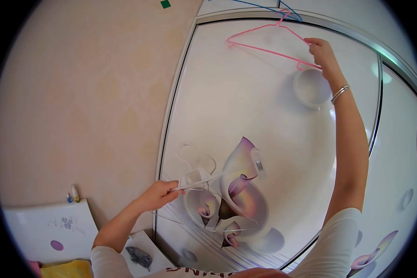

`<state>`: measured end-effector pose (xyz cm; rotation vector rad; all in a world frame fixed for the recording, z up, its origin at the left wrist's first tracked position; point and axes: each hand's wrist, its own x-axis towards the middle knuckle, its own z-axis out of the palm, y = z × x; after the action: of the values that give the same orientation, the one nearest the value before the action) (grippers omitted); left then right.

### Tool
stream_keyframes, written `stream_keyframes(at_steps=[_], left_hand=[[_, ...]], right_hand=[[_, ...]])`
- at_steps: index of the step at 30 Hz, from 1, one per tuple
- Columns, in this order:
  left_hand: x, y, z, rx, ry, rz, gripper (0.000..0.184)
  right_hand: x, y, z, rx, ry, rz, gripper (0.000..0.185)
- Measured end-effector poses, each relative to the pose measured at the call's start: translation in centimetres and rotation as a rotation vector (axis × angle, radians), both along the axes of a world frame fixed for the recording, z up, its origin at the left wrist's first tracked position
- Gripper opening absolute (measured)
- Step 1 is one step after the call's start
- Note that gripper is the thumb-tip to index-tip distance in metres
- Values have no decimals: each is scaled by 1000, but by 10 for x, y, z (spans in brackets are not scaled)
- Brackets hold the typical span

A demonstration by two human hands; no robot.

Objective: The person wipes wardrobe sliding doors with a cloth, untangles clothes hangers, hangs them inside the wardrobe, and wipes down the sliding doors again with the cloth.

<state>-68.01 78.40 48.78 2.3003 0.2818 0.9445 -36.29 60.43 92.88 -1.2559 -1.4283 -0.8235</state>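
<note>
My right hand [323, 55] is raised at the upper right, its fingers closed around one end of a pink clothes hanger [264, 52]. That hanger's hook reaches the top edge of the wardrobe door, beside a blue hanger [269, 8]; I cannot tell whether the hook rests on anything. Lower left, my left hand [160, 194] grips several hangers together. A white plastic hanger [193, 178] with a clip at its far end is among them, along with thin wire ones. They overlap the flower print on the door, so some outlines are hard to make out.
A white sliding wardrobe door [273, 111] with printed calla lilies stands in front of me. Left of it is a patterned beige wall [92, 92]. Small bottles [75, 193] stand on a white headboard [32, 227], near a grey object [139, 257] and yellow cloth [67, 269].
</note>
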Motion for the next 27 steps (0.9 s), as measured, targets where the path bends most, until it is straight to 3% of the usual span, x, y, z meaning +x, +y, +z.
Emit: stream_keyframes(at_steps=[8,19,27], left_hand=[[8,13,-4,16,-47,-55,16],[9,19,-13,-30,-81,-90,17],[0,22,-17,-92,-15,-36,13]], right_hand=[[14,-51,-13,104,152,85,43],[-1,-17,0,208,-9,13,44],[22,-4,-25,254,-82,-79,39]])
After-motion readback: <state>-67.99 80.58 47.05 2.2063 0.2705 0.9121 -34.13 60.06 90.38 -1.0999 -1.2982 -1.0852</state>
